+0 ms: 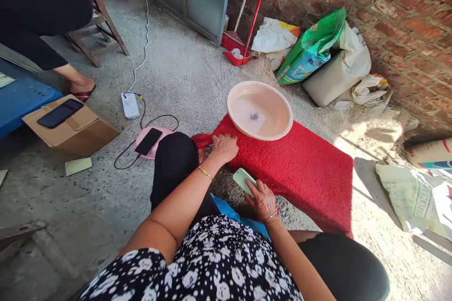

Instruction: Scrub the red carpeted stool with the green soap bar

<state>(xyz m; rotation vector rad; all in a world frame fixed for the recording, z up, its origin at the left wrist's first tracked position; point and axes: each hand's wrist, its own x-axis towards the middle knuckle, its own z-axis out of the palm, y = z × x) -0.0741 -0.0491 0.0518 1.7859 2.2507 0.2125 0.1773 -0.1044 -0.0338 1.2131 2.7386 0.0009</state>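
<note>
A red textured cloth (300, 164) is draped over a low bench in front of me. My left hand (224, 147) lies at its near left corner, fingers curled on the fabric, with a bunched end beside the wrist. Held at the bench's near edge in my right hand (263, 200) is a pale green, flat, round-cornered phone (244, 180). Its far end sticks out past my fingers. Beyond both hands, a pale pink basin (287, 120) rests on the cloth's far left part, with a dark mark on its bottom.
Left of my knee, a black phone (148, 141) lies on a pink stool, near a cable and a power strip (130, 105). Another phone (60, 113) is on a cardboard box (88, 136). Sacks (307, 56) and a red dustpan (237, 58) stand by the brick wall. Someone sits upper left.
</note>
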